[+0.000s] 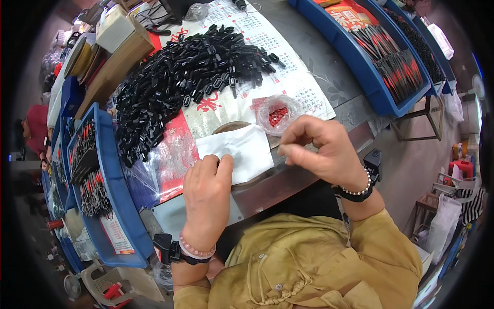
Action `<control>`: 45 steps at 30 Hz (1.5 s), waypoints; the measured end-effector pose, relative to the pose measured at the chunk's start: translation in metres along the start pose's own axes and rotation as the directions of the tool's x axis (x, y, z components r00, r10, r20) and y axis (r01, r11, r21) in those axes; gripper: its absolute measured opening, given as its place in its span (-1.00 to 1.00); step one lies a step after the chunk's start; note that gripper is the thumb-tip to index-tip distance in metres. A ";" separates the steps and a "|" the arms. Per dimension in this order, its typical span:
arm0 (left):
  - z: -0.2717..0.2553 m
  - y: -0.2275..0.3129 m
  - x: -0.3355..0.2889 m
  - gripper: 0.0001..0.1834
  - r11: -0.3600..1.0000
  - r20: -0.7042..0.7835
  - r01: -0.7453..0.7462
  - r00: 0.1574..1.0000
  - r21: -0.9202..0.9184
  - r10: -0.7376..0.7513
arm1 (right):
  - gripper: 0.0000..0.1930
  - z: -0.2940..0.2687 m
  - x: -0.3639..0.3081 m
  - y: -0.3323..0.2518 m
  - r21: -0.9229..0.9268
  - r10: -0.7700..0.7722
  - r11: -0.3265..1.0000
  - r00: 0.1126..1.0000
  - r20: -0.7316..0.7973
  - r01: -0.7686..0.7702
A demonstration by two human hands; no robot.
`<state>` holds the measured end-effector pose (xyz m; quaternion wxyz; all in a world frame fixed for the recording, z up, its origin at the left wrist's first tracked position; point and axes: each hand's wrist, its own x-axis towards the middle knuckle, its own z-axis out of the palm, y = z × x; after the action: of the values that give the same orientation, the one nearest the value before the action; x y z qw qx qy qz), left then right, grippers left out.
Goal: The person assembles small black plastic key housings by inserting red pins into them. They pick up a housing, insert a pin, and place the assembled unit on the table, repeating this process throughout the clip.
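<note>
A white sheet (252, 154), cloth or paper, lies over a round brown base at the table's near edge. My left hand (207, 193) rests at its left side, the fingers bent and close together on the sheet; whatever lies under the fingertips is hidden. My right hand (324, 149) is raised beyond the sheet's right edge, with thumb and forefinger brought together; anything between them is too small to make out. Just beyond the sheet sits a clear plastic bag (278, 114) of small red pieces. A large heap of small black oblong looped parts (190, 77) spreads over the far left.
A blue tray (117, 206) with bundles of dark parts stands left. Another blue tray (355, 67) at the far right holds rows of black and red pieces. A cardboard box (116, 67) stands at the back left. Printed sheets (303, 87) cover the tabletop.
</note>
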<state>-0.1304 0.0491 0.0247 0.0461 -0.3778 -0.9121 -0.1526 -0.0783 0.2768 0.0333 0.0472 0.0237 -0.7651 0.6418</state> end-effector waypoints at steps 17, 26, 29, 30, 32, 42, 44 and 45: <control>-0.012 0.054 -0.045 -0.77 -0.016 0.266 0.292 0.844 -0.956 -0.465 | -0.86 0.049 -0.025 0.002 0.617 0.170 0.737 0.959 0.225 -0.275; -0.007 0.059 -0.066 -0.78 0.068 0.125 0.189 0.838 -0.980 -0.531 | -0.88 0.064 -0.039 -0.004 0.648 0.105 0.732 0.974 0.198 -0.211; -0.003 0.063 -0.069 -0.80 0.032 0.114 0.161 0.811 -0.986 -0.574 | -0.88 0.068 -0.044 -0.003 0.606 0.035 0.785 0.986 0.165 -0.129; -0.002 0.064 -0.069 -0.80 0.002 0.126 0.155 0.811 -0.988 -0.571 | -0.88 0.070 -0.045 -0.002 0.599 0.002 0.795 0.988 0.155 -0.095; -0.001 0.063 -0.069 -0.80 -0.120 0.175 0.129 0.792 -0.984 -0.586 | -0.88 0.072 -0.047 -0.001 0.591 -0.044 0.806 0.992 0.122 -0.038; 0.003 0.069 -0.071 -0.73 -0.493 0.313 0.025 0.801 -0.870 -0.511 | -0.90 0.069 -0.046 0.008 0.611 -0.168 0.788 0.980 0.105 0.070; 0.003 0.071 -0.071 -0.74 -0.487 0.317 0.030 0.793 -0.873 -0.520 | -0.89 0.068 -0.046 0.007 0.396 -0.321 0.870 0.947 0.003 0.294; 0.004 0.072 -0.070 -0.74 -0.475 0.315 0.036 0.792 -0.879 -0.523 | -0.88 0.068 -0.047 0.006 0.276 -0.370 0.890 0.929 -0.024 0.362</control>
<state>-0.0295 0.0511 0.0249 -0.1901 0.0607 -0.4240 -0.8834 -0.0350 0.2102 0.0110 0.1521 0.1830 -0.6507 0.7211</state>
